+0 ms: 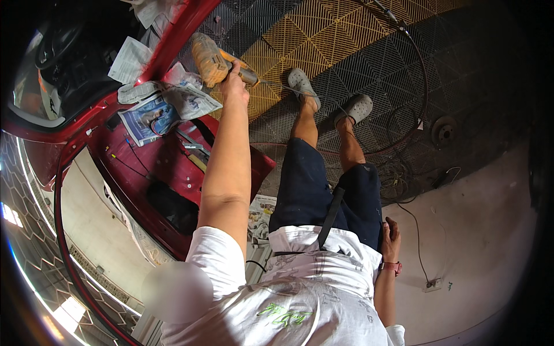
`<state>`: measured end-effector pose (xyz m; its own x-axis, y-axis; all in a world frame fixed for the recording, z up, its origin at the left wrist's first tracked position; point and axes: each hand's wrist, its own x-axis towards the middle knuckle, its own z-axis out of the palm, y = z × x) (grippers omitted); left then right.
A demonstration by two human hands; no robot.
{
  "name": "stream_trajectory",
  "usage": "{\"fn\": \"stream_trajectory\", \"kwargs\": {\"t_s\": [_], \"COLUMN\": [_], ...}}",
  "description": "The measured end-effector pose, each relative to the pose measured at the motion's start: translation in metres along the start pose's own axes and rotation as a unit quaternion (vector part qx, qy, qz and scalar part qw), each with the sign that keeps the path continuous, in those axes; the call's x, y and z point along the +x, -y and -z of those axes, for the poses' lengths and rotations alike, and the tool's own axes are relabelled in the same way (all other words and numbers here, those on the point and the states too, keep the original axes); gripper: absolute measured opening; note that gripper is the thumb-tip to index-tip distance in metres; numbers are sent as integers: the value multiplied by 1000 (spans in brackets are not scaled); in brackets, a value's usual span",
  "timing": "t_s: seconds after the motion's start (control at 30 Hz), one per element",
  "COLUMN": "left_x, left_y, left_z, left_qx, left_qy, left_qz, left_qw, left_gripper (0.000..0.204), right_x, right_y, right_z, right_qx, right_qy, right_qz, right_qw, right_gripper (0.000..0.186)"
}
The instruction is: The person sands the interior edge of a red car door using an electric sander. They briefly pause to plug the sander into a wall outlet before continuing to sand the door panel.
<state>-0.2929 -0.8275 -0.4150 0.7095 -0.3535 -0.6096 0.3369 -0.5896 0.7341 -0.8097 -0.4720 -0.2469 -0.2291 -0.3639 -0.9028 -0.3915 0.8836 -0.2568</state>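
My left hand (234, 86) is stretched out ahead, fingers wrapped round the grip of a dusty yellow-orange corded power tool (209, 60). Its bulky end points toward the red car bodywork (164, 46), and a cord trails off its other end. The exact kind of tool is unclear. Newspaper sheets (151, 118) hang over the red panel beside the tool. My right hand (392, 239), with a red watch (392, 267) at the wrist, hangs beside my right thigh. Its fingers are loosely bent and apart, with nothing seen in them.
An open red car door panel (173, 155) with loose wires stands at the left. Underfoot lies yellow and dark grid flooring (300, 34). A hose (426, 75) curves across it, near a round metal disc (445, 132). On the right, a cable runs to a socket (431, 284) on a pale wall.
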Motion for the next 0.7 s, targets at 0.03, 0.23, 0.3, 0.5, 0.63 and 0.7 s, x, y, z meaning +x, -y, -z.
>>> {"fn": "stream_trajectory", "kwargs": {"t_s": [0.03, 0.23, 0.3, 0.5, 0.63, 0.7], "left_x": [0, -2, -7, -6, -9, -16], "left_y": [-1, -3, -5, -6, -10, -14], "left_z": [-2, -16, -20, -29, -36, -39], "left_qx": [-7, -25, -16, -9, 16, 27], "left_qy": [-2, -5, 1, 15, 58, 90], "left_qz": [4, 15, 16, 8, 1, 0], "left_qw": [1000, 1000, 1000, 1000, 998, 996], "left_gripper": [61, 52, 53, 51, 55, 68], "right_x": [0, 0, 0, 1, 0, -2], "right_y": [2, 4, 3, 3, 7, 6], "right_z": [0, 1, 1, 0, -2, 0], "right_qx": [0, -2, 3, 15, 19, 14], "right_qy": [0, -7, -7, -3, -4, -2], "right_qz": [-1, 5, 5, 6, 7, 5], "right_qw": [1000, 1000, 1000, 1000, 1000, 1000], "right_gripper": [38, 39, 39, 40, 41, 40]}}
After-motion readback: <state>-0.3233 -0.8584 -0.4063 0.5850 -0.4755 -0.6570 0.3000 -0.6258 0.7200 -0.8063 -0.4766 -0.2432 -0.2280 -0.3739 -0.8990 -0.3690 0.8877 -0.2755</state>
